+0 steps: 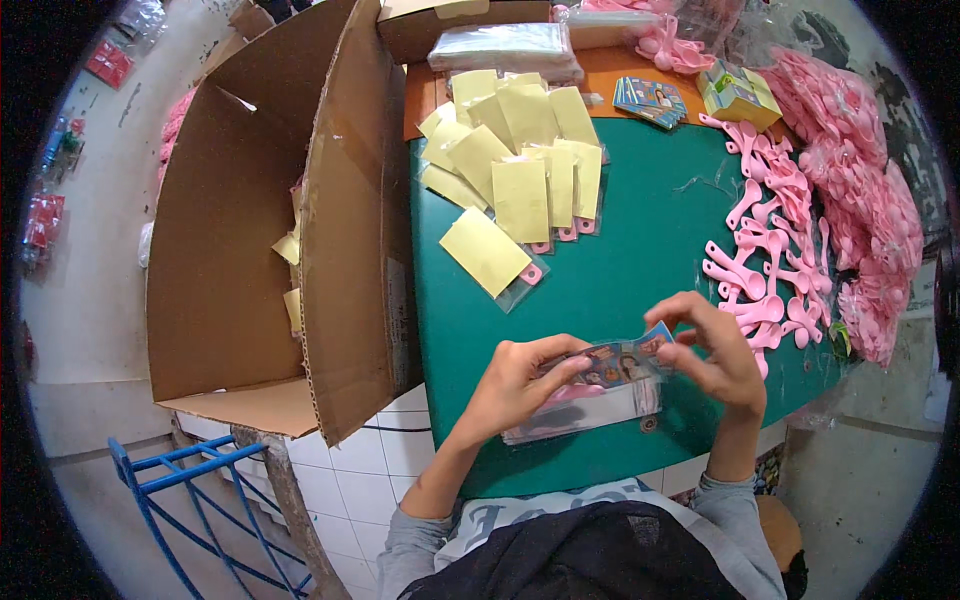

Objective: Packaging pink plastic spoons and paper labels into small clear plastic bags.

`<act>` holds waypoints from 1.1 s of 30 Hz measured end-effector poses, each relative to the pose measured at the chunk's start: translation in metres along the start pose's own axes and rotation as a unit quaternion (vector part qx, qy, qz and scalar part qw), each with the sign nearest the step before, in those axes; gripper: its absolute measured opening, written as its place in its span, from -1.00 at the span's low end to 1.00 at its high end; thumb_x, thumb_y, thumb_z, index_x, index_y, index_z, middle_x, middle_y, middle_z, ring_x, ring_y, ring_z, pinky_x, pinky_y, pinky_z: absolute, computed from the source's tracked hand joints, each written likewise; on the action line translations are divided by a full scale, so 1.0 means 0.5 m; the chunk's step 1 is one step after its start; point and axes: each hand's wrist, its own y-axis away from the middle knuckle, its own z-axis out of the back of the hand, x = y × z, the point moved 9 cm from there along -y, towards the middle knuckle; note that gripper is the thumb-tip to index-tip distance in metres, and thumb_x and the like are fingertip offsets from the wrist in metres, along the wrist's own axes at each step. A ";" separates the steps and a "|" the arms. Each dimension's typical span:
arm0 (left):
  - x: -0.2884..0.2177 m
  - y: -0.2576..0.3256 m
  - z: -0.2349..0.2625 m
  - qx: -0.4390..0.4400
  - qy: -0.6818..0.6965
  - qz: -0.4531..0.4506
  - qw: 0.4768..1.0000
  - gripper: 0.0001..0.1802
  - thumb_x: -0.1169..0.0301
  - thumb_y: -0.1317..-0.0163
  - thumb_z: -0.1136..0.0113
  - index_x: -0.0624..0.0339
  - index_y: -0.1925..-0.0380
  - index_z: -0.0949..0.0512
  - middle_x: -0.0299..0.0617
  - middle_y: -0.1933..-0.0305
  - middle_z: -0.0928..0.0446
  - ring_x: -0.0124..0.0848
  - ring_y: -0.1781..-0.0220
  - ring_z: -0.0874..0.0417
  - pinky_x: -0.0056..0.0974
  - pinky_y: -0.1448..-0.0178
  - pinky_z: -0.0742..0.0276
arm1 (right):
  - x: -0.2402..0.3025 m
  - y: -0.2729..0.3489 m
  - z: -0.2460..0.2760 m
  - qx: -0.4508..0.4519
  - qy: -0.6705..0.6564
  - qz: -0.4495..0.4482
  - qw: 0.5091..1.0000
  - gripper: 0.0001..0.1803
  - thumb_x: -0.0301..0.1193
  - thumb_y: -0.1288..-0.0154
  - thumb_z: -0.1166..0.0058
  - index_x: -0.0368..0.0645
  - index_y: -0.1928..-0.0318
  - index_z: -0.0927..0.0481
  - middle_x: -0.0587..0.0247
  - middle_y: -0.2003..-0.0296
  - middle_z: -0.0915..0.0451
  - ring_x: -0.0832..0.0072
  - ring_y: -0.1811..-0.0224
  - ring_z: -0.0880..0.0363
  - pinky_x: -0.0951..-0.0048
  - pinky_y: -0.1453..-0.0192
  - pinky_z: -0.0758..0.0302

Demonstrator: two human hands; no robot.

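Pinching a printed card (625, 362) between them, the left hand (512, 385) and right hand (715, 352) curl their fingers (690, 357) closed on its ends, above a clear packet (590, 408) on the green surface (620, 260).

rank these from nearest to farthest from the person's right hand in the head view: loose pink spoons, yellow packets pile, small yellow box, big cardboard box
From the right hand:
1. loose pink spoons, just beyond it, right side
2. yellow packets pile, table's far left
3. small yellow box, far right edge
4. big cardboard box, off table, far left
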 end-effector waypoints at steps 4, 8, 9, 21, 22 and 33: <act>-0.021 0.002 0.001 -0.009 0.019 -0.063 0.998 -0.78 0.38 -0.18 -0.12 0.27 0.24 -0.57 -0.13 0.51 -0.59 -0.54 0.48 -0.60 -0.41 0.34 -0.48 | -0.016 0.001 -0.009 -0.007 -0.002 -0.022 1.000 -0.81 -0.55 -0.06 -0.12 -0.24 0.26 -0.48 0.24 0.37 -0.46 0.48 0.33 -0.51 0.48 0.35 -0.46; -0.036 0.008 -0.022 0.067 -0.021 -0.044 0.997 -0.71 0.37 -0.18 -0.12 0.24 0.11 -0.52 -0.11 0.46 -0.62 -0.46 0.42 -0.65 -0.38 0.29 -0.51 | 0.018 -0.002 -0.064 0.035 0.073 0.081 0.993 -0.80 -0.57 -0.01 -0.14 -0.23 0.29 -0.48 0.17 0.39 -0.44 0.41 0.38 -0.51 0.46 0.33 -0.47; -0.034 0.011 -0.017 0.046 -0.027 -0.047 0.997 -0.66 0.35 -0.17 -0.14 0.22 0.05 -0.48 -0.09 0.43 -0.62 -0.41 0.40 -0.66 -0.37 0.29 -0.52 | 0.012 -0.006 -0.072 0.048 0.054 0.055 0.996 -0.80 -0.57 0.00 -0.15 -0.23 0.30 -0.48 0.16 0.39 -0.44 0.37 0.39 -0.50 0.45 0.33 -0.48; 0.016 0.028 0.026 0.046 -0.199 -0.077 0.976 -0.57 0.24 -0.04 -0.27 0.17 0.12 -0.43 -0.08 0.49 -0.60 -0.23 0.48 -0.64 -0.31 0.43 -0.50 | -0.092 0.021 -0.038 -0.009 0.029 -0.105 0.994 -0.74 -0.53 0.08 -0.21 -0.26 0.27 -0.60 0.19 0.46 -0.60 0.50 0.44 -0.57 0.50 0.36 -0.46; 0.011 0.031 0.033 0.038 -0.141 -0.092 0.985 -0.57 0.20 -0.04 -0.27 0.15 0.13 -0.43 -0.10 0.52 -0.59 -0.27 0.55 -0.62 -0.32 0.49 -0.46 | -0.094 0.022 -0.037 -0.009 0.029 -0.104 0.994 -0.74 -0.53 0.08 -0.21 -0.26 0.27 -0.60 0.19 0.46 -0.60 0.50 0.44 -0.57 0.50 0.36 -0.46; 0.021 0.049 0.046 -0.052 -0.037 0.002 0.998 -0.39 0.39 0.02 -0.34 0.15 -0.07 -0.32 -0.16 0.42 -0.60 -0.45 0.36 -0.63 -0.36 0.28 -0.54 | -0.139 0.049 -0.041 -0.081 -0.148 -0.167 0.971 -0.87 -0.58 0.08 -0.23 -0.31 0.46 -0.55 0.24 0.52 -0.54 0.61 0.52 -0.48 0.55 0.41 -0.43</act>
